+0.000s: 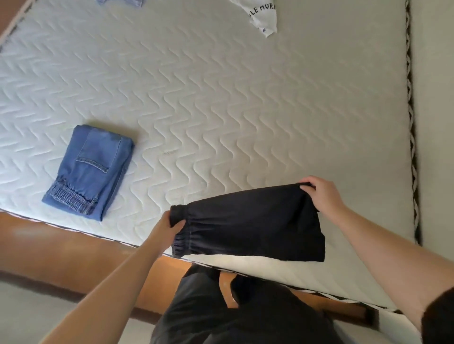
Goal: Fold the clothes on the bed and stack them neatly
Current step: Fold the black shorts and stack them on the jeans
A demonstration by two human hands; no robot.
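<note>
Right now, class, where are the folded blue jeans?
In the head view, the folded blue jeans lie on the mattress near its front edge, left of the black shorts.

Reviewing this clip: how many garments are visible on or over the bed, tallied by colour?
Blue: 2, the folded jeans and a piece cut off by the top edge.
Black: 1, the shorts held by the left hand and right hand.
White: 1, the printed shirt, partly out of frame.
Total: 4
</note>
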